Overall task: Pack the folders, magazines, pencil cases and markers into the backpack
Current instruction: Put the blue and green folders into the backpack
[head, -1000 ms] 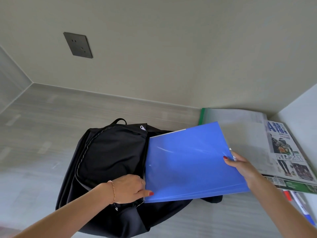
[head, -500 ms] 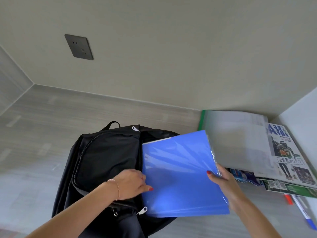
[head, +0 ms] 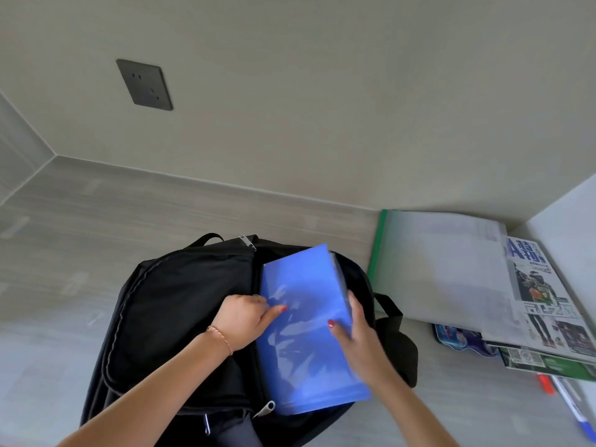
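A black backpack (head: 180,304) lies on the grey surface with its main compartment unzipped. A blue folder (head: 303,359) stands partly inside that opening, its left edge sunk in. My right hand (head: 358,340) grips the folder's right edge, thumb on its face. My left hand (head: 245,317) holds the front flap of the backpack back at the opening, fingertips against the folder. To the right lie a green-edged clear folder (head: 435,266) and a magazine (head: 545,304).
A blue pencil case (head: 458,338) peeks from under the stack at right. A red marker (head: 545,384) and a blue-capped marker (head: 577,414) lie near the right edge. A wall with a dark socket plate (head: 144,84) rises behind; a side wall closes the right.
The blue folder has swung left and tipped from flat above the bag down into the open compartment. My right hand followed it leftward; my left hand moved up along the opening.
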